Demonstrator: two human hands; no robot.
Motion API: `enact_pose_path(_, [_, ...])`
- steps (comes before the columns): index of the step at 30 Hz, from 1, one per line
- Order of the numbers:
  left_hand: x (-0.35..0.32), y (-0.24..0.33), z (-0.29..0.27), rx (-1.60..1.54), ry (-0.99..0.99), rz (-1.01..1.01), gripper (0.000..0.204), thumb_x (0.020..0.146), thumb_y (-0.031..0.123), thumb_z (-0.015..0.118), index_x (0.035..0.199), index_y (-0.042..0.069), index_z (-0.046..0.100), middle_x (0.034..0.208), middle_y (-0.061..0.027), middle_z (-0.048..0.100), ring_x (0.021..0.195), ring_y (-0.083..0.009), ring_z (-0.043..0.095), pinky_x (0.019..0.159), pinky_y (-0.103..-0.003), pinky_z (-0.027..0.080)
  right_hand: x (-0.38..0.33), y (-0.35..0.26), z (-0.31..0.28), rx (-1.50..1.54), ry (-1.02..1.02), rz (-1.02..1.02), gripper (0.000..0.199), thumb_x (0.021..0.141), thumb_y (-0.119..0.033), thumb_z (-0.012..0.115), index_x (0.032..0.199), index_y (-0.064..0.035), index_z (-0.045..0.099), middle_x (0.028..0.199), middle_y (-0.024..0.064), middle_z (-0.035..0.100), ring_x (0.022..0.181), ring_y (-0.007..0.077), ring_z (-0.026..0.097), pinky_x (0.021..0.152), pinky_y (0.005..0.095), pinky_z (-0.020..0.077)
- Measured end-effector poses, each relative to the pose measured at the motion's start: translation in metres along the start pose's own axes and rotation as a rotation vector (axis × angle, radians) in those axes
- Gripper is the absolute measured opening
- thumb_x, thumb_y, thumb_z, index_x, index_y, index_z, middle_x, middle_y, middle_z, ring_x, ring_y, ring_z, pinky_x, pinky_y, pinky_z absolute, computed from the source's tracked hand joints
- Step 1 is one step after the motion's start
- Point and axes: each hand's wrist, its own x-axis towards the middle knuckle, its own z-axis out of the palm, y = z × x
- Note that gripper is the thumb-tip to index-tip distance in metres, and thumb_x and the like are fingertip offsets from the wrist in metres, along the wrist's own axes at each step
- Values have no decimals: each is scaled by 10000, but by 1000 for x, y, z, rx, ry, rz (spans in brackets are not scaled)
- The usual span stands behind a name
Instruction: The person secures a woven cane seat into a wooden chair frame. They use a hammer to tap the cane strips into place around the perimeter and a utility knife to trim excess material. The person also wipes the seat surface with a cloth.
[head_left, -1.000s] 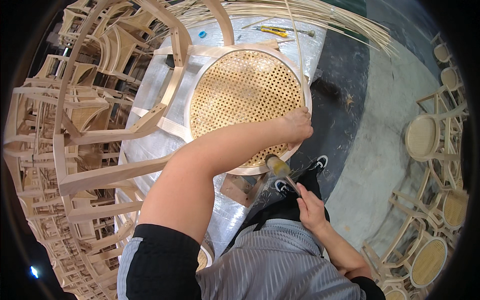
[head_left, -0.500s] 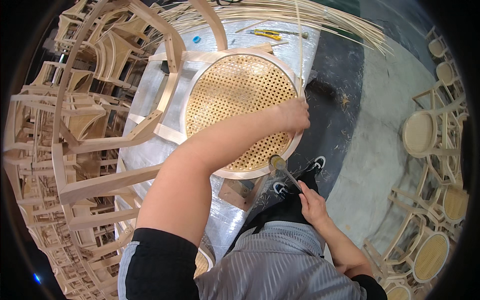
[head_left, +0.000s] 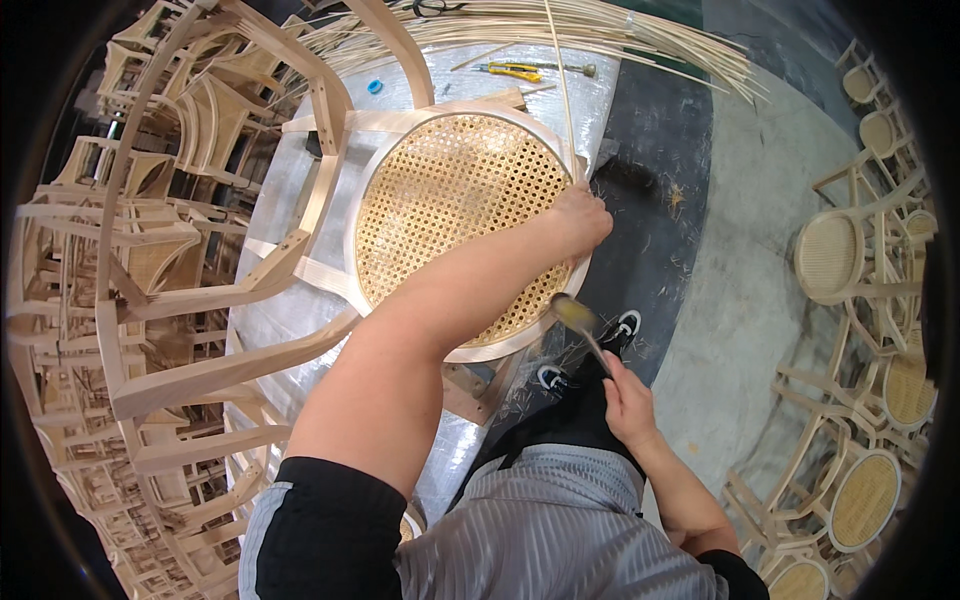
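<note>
Nearest the camera: grey striped shirt with black sleeves, and black trousers below it. Right hand (head_left: 628,400), fingers wrapped closed around the thin handle of a small hammer (head_left: 585,330); the yellowish hammer head sits blurred just beside the near rim of the seat. Two black-and-white shoes (head_left: 590,350) on the dark floor beneath it.

Middle ground: round wooden chair seat (head_left: 462,225) with woven cane panel, lying on a table (head_left: 290,200) covered in silvery wrap, chair arms and back extending to the left. Left hand (head_left: 582,218) at the seat's right rim, fingers pinched shut on a single cane strand (head_left: 563,90) that runs upward from the rim; left forearm lies across the cane panel.

Farther: bundle of loose cane strands (head_left: 560,28) fanned across the table's far end; yellow-handled tool (head_left: 508,71) and small blue cap (head_left: 374,86) beside it.

Periphery: stacked unfinished chair frames (head_left: 110,260) at left; finished cane-seat chairs (head_left: 860,260) standing on the floor at right.
</note>
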Motion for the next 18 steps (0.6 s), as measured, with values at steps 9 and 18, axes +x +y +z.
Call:
enact_pose_path(9, [-3, 2, -7, -33, -41, -66, 674, 698, 366, 970, 1258, 92, 714, 1255, -117, 723, 1237, -279, 684, 1101, -413, 444, 6, 3, 6, -10, 3, 62, 463, 1039, -131, 626, 1502, -137, 602, 942, 191, 689, 846, 401, 694, 768, 477, 553])
enact_pose_path(18, [-14, -34, -20, 98, 97, -37, 550, 782, 467, 883, 1250, 203, 766, 1220, -53, 742, 1299, -246, 629, 1100, -457, 441, 10, 14, 2, -43, -79, 113, 480, 1033, -106, 631, 1510, -137, 592, 978, 196, 713, 873, 411, 701, 783, 472, 558])
